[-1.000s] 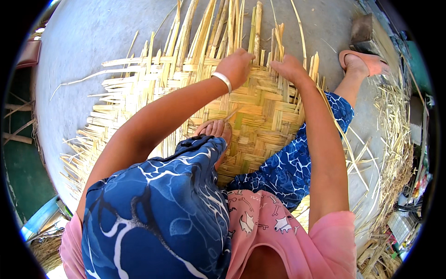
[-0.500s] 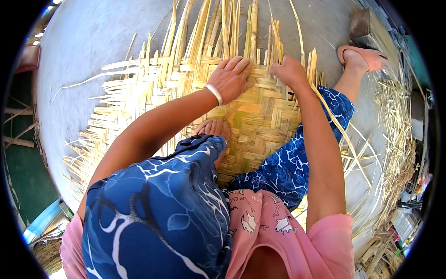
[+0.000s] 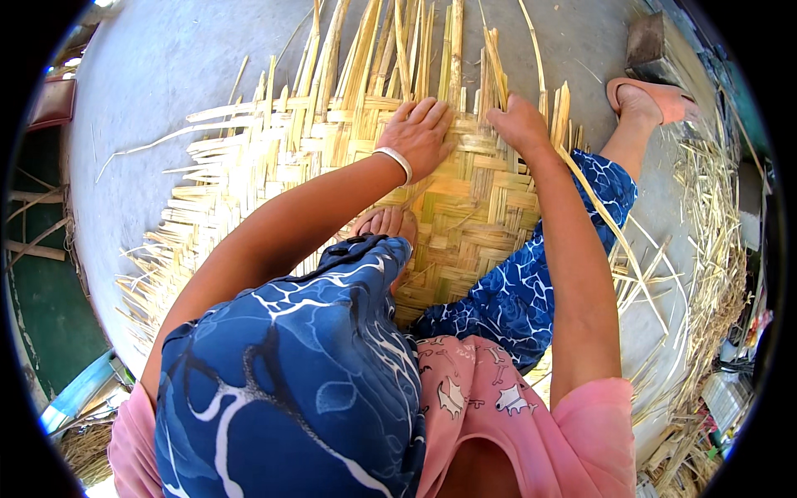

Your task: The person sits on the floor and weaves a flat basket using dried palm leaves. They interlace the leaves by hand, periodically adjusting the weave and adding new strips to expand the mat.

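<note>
This is an outdoor work yard for bamboo weaving, in bright sun. Under both hands lies a half-woven mat spread flat on a bare concrete floor, its loose strips fanning out beyond the fingers. To the right of the right hand, a heap of thin bamboo scraps lines the floor's edge, with a wooden block beyond. Far left of the left hand stands a green wall.
</note>
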